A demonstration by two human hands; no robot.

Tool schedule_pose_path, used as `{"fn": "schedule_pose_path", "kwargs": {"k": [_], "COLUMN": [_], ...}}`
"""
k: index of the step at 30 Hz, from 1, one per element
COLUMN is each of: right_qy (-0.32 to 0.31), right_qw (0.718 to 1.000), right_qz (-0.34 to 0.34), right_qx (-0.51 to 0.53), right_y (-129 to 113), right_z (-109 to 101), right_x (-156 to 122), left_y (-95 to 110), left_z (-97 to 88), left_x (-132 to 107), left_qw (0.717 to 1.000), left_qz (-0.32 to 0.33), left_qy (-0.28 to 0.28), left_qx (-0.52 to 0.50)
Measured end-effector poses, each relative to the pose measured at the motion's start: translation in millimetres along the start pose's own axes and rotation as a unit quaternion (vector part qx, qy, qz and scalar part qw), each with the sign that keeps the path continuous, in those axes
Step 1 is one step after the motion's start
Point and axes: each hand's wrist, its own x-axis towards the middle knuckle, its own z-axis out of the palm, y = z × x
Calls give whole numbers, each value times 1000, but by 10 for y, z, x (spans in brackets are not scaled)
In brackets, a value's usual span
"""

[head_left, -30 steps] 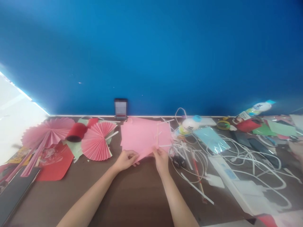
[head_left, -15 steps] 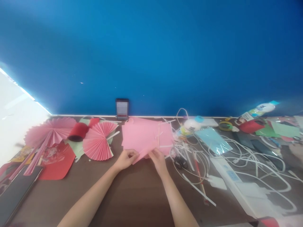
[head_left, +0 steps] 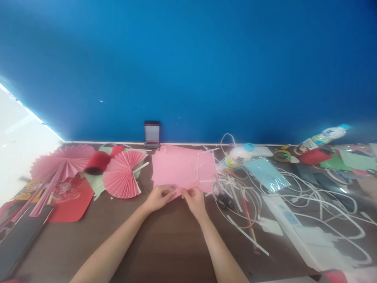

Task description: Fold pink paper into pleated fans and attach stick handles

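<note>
Both hands pinch a narrow piece of pink paper (head_left: 176,193) at the near edge of the pink sheets. My left hand (head_left: 160,197) grips its left part with thumb and fingers. My right hand (head_left: 194,199) grips it a short way to the right, and the fingers hide much of the piece. Behind them, larger pink paper sheets (head_left: 175,167) lie flat on the brown table (head_left: 165,243). To the left rests a pleated pink paper fan (head_left: 122,179) with a white stick.
A bigger pink fan (head_left: 64,165), a red roll (head_left: 97,162) and a dark phone (head_left: 25,239) lie left. A phone-like device (head_left: 152,134) leans on the blue wall. Right are scissors (head_left: 225,201), a glue bottle (head_left: 240,155), white cables (head_left: 326,210) and a power strip (head_left: 287,224).
My right hand has shifted slightly left, closer to my left hand. The pink piece between them now shows as a smaller, narrower bit, lying lower.
</note>
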Motion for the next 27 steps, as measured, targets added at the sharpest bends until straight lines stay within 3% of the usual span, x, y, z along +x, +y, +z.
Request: {"fn": "schedule_pose_path", "kwargs": {"k": [4, 7, 12, 19, 25, 27], "right_qy": [-34, -52, -28, -123, -60, -64], "right_qw": [998, 997, 999, 991, 998, 998], "right_qz": [-1, 9, 12, 32, -3, -8], "right_qx": [52, 48, 33, 36, -13, -15], "right_y": [-12, -12, -37, -46, -10, -9], "right_z": [22, 43, 70, 104, 108, 114], "right_x": [-8, -20, -35, -55, -80, -85], "left_y": [-1, 14, 3, -55, -20, -25], "left_z": [-6, 2, 11, 24, 29, 44], "left_x": [23, 30, 48, 76, 61, 61], "left_qw": [999, 998, 996, 987, 987, 986], "left_qz": [40, 19, -2, -23, -33, -35], "left_qy": [33, 28, 17, 73, 75, 85], "left_qx": [-16, -58, -87, -142, -135, -140]}}
